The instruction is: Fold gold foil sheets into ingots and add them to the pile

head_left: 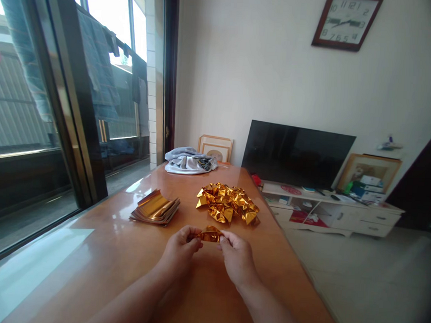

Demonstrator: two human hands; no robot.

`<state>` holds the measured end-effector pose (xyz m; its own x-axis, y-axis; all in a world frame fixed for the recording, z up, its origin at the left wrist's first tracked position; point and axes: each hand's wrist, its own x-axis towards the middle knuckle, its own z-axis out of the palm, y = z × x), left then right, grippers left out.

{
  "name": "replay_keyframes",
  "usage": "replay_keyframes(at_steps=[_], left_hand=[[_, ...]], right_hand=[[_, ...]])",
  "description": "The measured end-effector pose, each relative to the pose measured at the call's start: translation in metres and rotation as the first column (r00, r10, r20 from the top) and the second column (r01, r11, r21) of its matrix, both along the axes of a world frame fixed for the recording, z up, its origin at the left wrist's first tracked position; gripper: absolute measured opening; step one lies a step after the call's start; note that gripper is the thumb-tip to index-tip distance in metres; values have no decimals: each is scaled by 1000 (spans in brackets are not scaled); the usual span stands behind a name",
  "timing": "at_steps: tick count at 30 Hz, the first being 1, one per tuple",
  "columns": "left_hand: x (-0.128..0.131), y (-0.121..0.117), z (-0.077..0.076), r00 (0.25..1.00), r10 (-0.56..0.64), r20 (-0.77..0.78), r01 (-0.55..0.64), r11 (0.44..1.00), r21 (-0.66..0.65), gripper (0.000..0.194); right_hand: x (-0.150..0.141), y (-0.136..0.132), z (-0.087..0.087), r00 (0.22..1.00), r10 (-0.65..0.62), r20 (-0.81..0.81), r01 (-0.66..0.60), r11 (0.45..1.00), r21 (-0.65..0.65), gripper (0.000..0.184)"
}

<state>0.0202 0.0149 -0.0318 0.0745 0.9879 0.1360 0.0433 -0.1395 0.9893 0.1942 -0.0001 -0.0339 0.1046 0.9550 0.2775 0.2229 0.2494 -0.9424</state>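
A small folded piece of shiny gold foil paper (211, 234) is stretched between my two hands, above the near part of the table. My left hand (181, 247) pinches its left end between thumb and fingers. At the right end, my right hand (238, 258) grips it the same way. Just beyond lies a heap of folded gold foil pieces (227, 203), crumpled and angular. To the left of the heap rests a stack of flat gold foil sheets (156, 207), its top sheets curling upward.
The glossy wooden table (114, 262) stretches away from me. At its far end lies a bundle of grey cloth (189, 161). A television (296, 154) stands on a white cabinet (365, 217) beyond, right. Glass sliding doors (69, 99) run along the left.
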Motion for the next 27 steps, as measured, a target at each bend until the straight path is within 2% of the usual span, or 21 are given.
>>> replay_keyframes(at_steps=[9, 13, 17, 23, 27], left_hand=[[1, -3, 3, 999, -15, -40, 16, 1000, 25, 18], [1, -2, 3, 1000, 3, -13, -3, 1000, 20, 18], [3, -1, 2, 999, 18, 31, -19, 1000, 14, 16], [3, -1, 2, 1000, 3, 10, -3, 1000, 20, 16], [1, 1, 0, 997, 29, -71, -26, 999, 44, 17]], right_hand=[[0, 0, -1, 1000, 7, -7, -7, 1000, 4, 36], [-1, 2, -3, 995, -64, -79, 60, 997, -52, 35], [0, 3, -5, 990, -140, -5, 139, 988, -64, 27], [0, 1, -2, 996, -86, 16, 87, 996, -18, 29], [-1, -1, 1, 995, -72, 70, 73, 997, -9, 32]])
